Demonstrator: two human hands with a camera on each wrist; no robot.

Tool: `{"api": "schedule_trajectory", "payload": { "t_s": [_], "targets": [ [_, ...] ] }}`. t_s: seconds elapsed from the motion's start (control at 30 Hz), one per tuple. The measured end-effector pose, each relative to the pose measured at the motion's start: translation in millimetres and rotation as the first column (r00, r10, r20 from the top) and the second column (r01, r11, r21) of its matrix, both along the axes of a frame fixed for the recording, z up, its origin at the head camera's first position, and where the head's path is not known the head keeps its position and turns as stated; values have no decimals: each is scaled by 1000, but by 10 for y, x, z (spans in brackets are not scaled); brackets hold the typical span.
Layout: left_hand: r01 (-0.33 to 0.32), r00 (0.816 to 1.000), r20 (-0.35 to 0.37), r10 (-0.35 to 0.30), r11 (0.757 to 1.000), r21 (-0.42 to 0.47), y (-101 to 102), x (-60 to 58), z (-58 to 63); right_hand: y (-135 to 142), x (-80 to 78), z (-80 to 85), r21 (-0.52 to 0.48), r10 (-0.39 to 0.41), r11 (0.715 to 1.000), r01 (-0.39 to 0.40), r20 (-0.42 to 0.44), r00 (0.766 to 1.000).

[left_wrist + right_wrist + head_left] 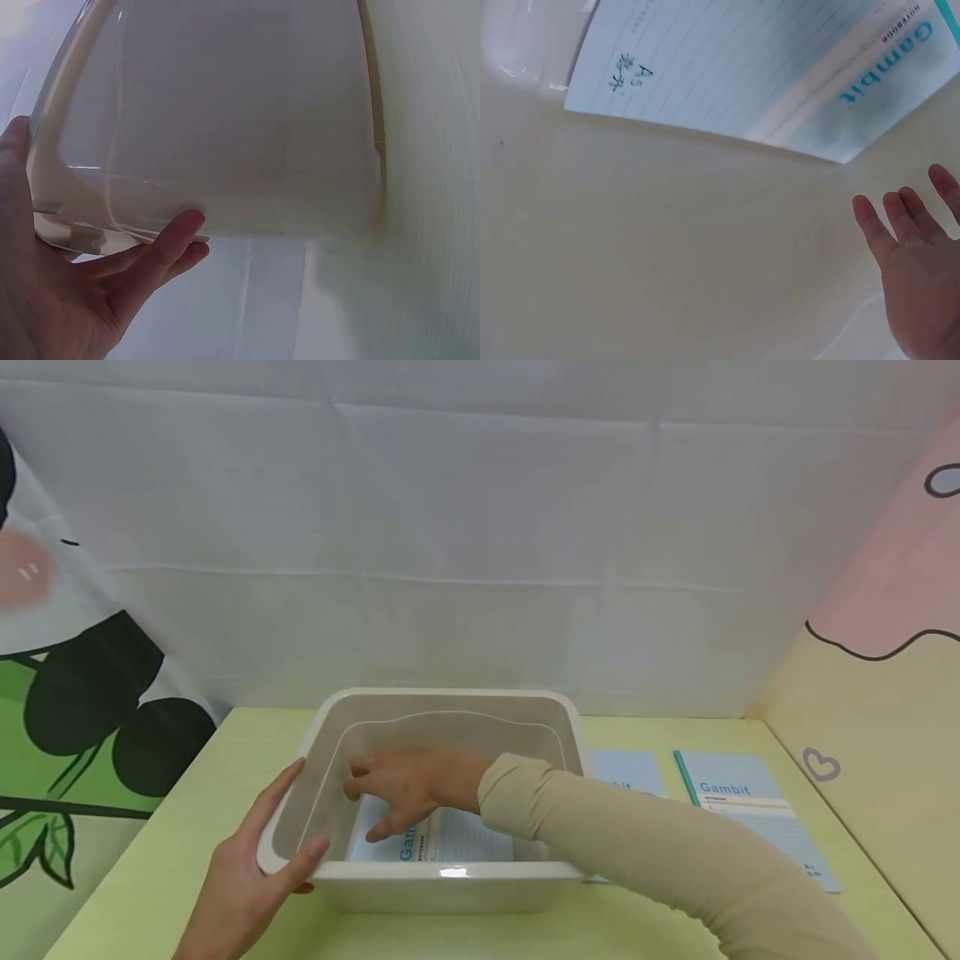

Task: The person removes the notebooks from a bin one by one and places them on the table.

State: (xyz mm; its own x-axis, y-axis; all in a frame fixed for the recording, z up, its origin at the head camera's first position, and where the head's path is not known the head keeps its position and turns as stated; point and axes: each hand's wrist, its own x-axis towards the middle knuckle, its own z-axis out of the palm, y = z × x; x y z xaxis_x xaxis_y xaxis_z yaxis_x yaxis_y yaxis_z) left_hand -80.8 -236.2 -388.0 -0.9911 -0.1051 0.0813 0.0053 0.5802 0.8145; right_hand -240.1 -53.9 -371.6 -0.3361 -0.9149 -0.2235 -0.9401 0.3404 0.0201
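A light beige plastic bin (442, 893) stands on the table. My left hand (251, 867) grips its front left corner, thumb and fingers round the rim; the left wrist view shows the same hold on the bin (225, 135). A blue and white Gambit notebook (476, 839) lies inside the bin on its bottom. My right hand (412, 787) reaches into the bin over the notebook, fingers spread and holding nothing. In the right wrist view the fingers are apart from the notebook (727, 67), whose green spine shows at the upper right.
Two more Gambit notebooks lie right of the bin: one notebook (626, 768) is partly hidden by the bin and my right sleeve (637, 827), the other notebook (750, 802) is farther right. A white cloth (480, 527) hangs behind the pale green table (187, 827).
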Motion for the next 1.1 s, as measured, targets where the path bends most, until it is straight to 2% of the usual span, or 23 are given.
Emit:
{"api": "schedule_trajectory", "payload": {
  "t_s": [0.17,0.4,0.7,1.1],
  "targets": [
    [3,1000,-1,-3,1000,4,4,-7,-6,9,27,-74,19,3,1000,-3,4,1000],
    [6,1000,-31,-6,1000,-1,14,14,-4,24,81,-220,94,-6,996,4,22,1000],
    [4,1000,-23,-4,1000,-9,15,17,7,-4,145,-280,177,72,983,-55,-92,993],
    [2,1000,-22,-2,1000,-12,3,16,13,-33,186,-281,218,85,975,-49,-159,984]
  ]
}}
